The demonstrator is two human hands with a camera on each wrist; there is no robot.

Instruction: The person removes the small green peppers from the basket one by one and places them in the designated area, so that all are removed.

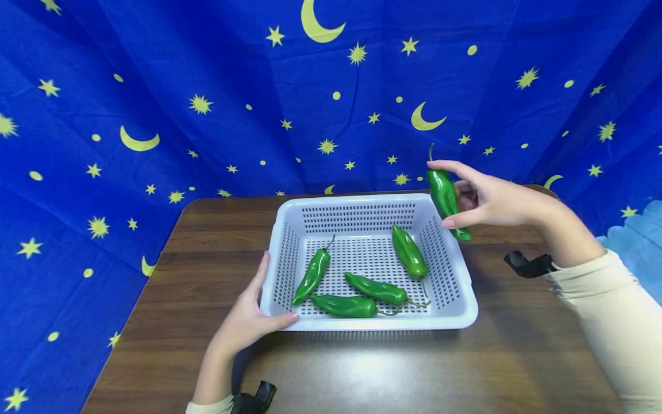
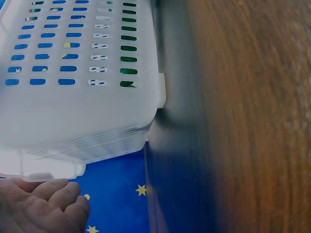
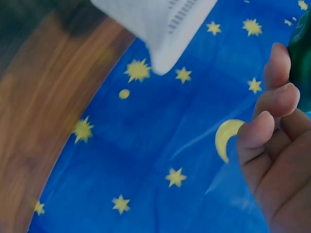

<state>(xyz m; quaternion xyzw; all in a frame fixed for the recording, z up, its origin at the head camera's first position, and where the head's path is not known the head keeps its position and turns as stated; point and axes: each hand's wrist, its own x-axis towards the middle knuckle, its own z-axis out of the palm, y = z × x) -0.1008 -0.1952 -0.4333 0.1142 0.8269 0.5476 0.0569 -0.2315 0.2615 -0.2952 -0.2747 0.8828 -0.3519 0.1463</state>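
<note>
Seemingly at a carrying step, the right hand (image 1: 491,198) pinched a green pepper (image 1: 443,192) near the far-right corner of the basket (image 1: 372,325); the left hand (image 1: 250,313), fingers wide, touched the near-left corner, pressure unclear. Next seemed to need rim clearance.

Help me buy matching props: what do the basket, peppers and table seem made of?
Basket: probably moulded plastic, pale, smooth, with rows of slots.
Peppers: glossy green, with sharp highlights; real or plastic, I can't tell.
Table: brown wood grain, soft sheen; solid or laminate stays open.
</note>
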